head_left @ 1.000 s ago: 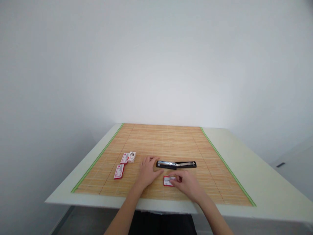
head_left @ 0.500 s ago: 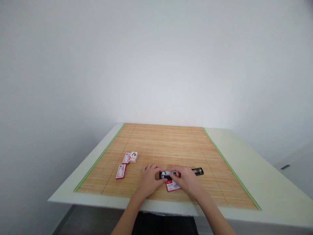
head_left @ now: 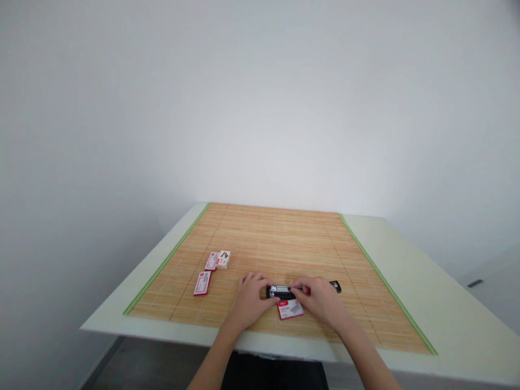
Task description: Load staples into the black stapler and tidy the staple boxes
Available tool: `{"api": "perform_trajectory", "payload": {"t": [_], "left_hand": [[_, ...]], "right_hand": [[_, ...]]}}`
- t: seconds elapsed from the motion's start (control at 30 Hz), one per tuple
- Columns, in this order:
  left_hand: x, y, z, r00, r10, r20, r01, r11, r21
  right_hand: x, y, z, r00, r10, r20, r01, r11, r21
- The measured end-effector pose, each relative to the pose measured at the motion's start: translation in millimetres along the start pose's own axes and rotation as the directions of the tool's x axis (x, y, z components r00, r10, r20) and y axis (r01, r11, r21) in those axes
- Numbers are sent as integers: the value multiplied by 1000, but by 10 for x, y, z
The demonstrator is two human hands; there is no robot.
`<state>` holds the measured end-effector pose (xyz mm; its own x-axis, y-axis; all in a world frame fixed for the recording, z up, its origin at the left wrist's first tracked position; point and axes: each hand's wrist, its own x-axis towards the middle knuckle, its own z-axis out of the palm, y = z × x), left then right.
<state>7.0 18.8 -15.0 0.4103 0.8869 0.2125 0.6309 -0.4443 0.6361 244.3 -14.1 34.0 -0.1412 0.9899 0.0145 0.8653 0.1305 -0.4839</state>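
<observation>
An opened black stapler (head_left: 284, 296) lies crosswise on the bamboo mat, its silver staple channel facing up. My left hand (head_left: 252, 295) holds its left end between thumb and fingers. The fingers of my right hand (head_left: 319, 295) are pinched together over the stapler's middle, at the right end of the silver channel; a thin part shows at the fingertips, too small to name. Beyond that hand the black far end of the stapler sticks out. Just below the stapler a red-and-white card-like pack (head_left: 290, 309) lies flat, close to both hands.
Left on the bamboo mat (head_left: 276, 233) lie two flat red-and-white packs (head_left: 202, 283) and a small white box (head_left: 223, 259) touching the farther one. Green edging borders the mat. The white table (head_left: 410, 260) meets a wall at the back; its front edge is near my body.
My right hand has slid a little to the right along the stapler, uncovering more of the silver channel and the pack below. My left hand stays on the left end.
</observation>
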Motion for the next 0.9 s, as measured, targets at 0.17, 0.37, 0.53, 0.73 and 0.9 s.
{"api": "perform_trajectory", "payload": {"t": [0.17, 0.37, 0.53, 0.73, 0.9], "left_hand": [[4, -9, 6, 1000, -2, -6, 2, 1000, -2], [5, 18, -19, 1000, -12, 23, 12, 1000, 2], [13, 1, -17, 1000, -15, 19, 16, 1000, -19], [9, -16, -18, 1000, -6, 16, 7, 1000, -26], [7, -2, -17, 1000, -16, 19, 16, 1000, -14]], "right_hand": [[-54, -110, 40, 998, -48, 27, 49, 998, -32], [-109, -235, 65, 998, -41, 44, 41, 999, 8], [-259, 293, -293, 991, 84, -108, -78, 995, 61], [-465, 976, -440, 962, 234, -141, -166, 910, 380], [-425, 779, -356, 994, 104, -34, -70, 846, 529]]}}
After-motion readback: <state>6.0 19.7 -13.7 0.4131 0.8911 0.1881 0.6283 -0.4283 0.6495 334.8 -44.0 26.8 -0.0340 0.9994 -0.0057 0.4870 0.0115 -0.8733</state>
